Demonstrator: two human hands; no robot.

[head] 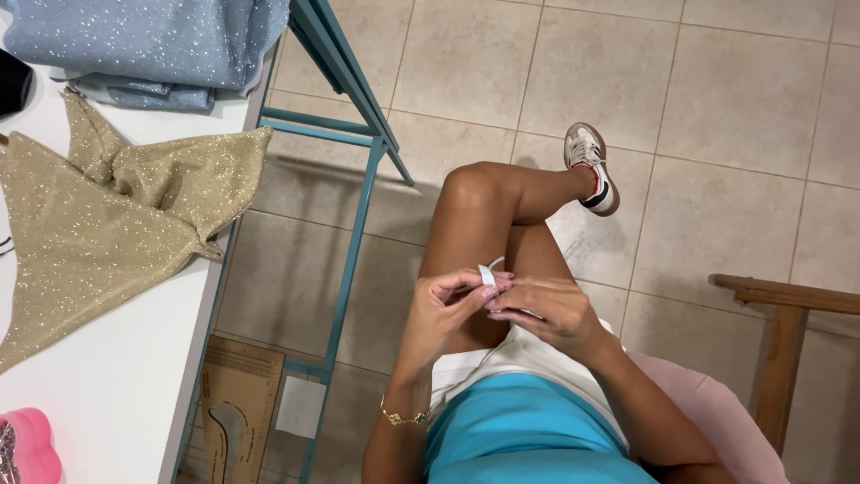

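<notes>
Table (107,394) at left, bearing gold cloth (98,215) (glittery) and blue cloth (152,40). Over crossed knees, left hand (443,309) and right hand (548,311) meeting, fingertips of both pinched on small white strip (488,272).

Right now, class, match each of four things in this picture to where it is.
Things:
1. gold glitter fabric
2. blue glitter fabric
3. white strip
4. gold bracelet

Places:
A. on the left wrist
B. spread on the white table
C. pinched between the fingers of both hands
D. folded at the table's far end

Pairs: 1-B, 2-D, 3-C, 4-A
</notes>
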